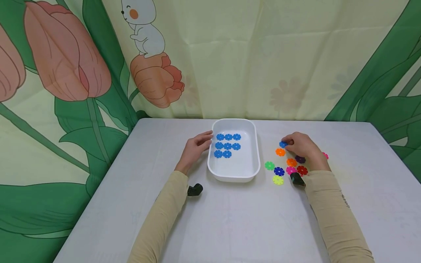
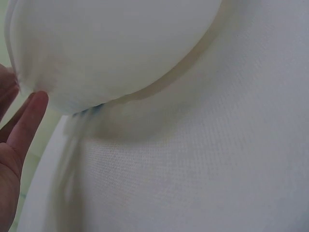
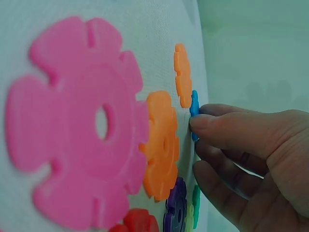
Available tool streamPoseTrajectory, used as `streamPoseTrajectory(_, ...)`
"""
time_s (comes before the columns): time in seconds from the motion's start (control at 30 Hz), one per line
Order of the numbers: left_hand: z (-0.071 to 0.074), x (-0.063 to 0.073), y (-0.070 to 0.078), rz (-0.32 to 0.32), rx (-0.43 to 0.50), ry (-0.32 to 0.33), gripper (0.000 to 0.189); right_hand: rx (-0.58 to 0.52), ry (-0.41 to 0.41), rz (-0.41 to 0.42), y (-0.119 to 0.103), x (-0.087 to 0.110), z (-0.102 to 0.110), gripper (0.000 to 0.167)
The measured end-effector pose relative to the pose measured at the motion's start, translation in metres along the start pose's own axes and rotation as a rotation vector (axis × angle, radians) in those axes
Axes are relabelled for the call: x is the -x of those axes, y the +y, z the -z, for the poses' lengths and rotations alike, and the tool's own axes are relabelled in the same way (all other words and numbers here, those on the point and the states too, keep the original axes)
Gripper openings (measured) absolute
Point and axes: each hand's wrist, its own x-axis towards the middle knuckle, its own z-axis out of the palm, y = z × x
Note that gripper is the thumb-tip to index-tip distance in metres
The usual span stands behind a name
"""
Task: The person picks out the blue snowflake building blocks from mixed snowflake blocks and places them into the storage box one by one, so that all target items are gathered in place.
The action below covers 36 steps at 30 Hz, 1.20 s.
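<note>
In the head view, a white tray (image 1: 234, 175) holds several blue flower-shaped discs (image 1: 227, 146) in rows, the nearest row shorter. My left hand (image 1: 196, 148) touches the tray's left side with fairly straight fingers. The left wrist view shows those fingertips (image 2: 36, 104) against the tray wall (image 2: 111, 48). To the right of the tray, my right hand (image 1: 302, 146) pinches a blue flower-shaped disc (image 1: 283, 144) between thumb and fingers. Close up, that blue disc (image 3: 195, 108) stands edge-on at the thumb tip, beside an orange disc (image 3: 182, 75).
Loose flower-shaped discs lie right of the tray: an orange one (image 1: 280, 152), a green one (image 1: 269, 166), a dark blue one (image 1: 279, 171), a yellow one (image 1: 277, 180), a red one (image 1: 302, 170) and others partly under the right arm. A patterned curtain (image 1: 230, 73) hangs behind the white table (image 1: 230, 219).
</note>
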Motion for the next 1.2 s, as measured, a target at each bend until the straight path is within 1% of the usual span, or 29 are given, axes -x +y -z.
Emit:
streamPoseTrajectory(0.27, 0.0003, 0.0002, -0.0001, -0.004, -0.006, 0.002, 0.032, 0.004, -0.011, -0.008, 0.0001, 0.0010, 0.0009, 0.040)
streamPoseTrajectory(0.47, 0.0005, -0.0004, -0.0007, -0.012, -0.004, 0.003, 0.031, 0.009, -0.006, 0.003, -0.0016, 0.0013, 0.0016, 0.043)
streamPoseTrajectory(0.67, 0.0006, -0.0003, -0.0005, -0.002, -0.004, -0.001, 0.032, 0.012, 0.000, 0.015, -0.0018, 0.0012, 0.0012, 0.041)
streamPoseTrajectory(0.93, 0.0004, 0.0005, 0.0005, 0.006, -0.001, -0.001, 0.032, 0.022, -0.008, 0.010, -0.0015, -0.0003, 0.0005, 0.042)
streamPoseTrajectory(1.2, 0.0011, 0.0001, 0.0004, -0.009, 0.010, -0.008, 0.034, 0.054, 0.013, 0.039, -0.0024, 0.0010, 0.0008, 0.039)
